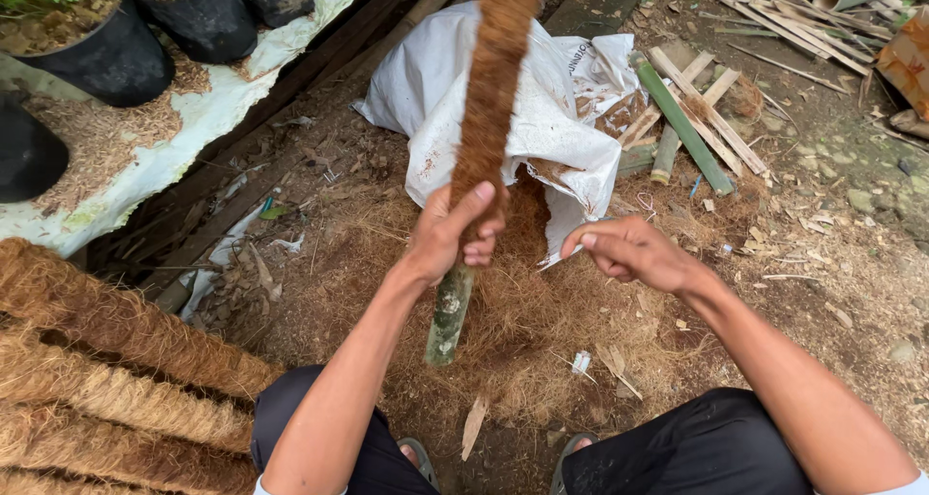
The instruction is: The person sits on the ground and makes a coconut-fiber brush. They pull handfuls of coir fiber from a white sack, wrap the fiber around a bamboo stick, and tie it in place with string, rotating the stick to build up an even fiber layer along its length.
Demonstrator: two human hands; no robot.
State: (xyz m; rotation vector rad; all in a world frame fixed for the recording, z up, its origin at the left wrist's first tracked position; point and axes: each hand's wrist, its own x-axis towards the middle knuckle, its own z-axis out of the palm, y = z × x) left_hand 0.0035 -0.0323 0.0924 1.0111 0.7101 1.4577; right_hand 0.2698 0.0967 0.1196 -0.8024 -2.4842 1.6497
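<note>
My left hand (455, 232) grips a bamboo pole (448, 311) where its brown coconut-fibre wrapping (494, 79) ends; the bare green end points down toward me and the wrapped part rises past the top edge. To the right, my right hand (629, 251) hovers with thumb and fingers pinched together; whether a thin thread runs between them I cannot tell. Loose brown fibre (523, 311) covers the ground under both hands.
A white sack (542, 118) spilling fibre lies behind the pole. Several finished fibre-wrapped poles (106, 379) lie at lower left. Black pots (106, 50) stand on white sheeting at upper left. Split bamboo pieces (697, 118) are scattered at right.
</note>
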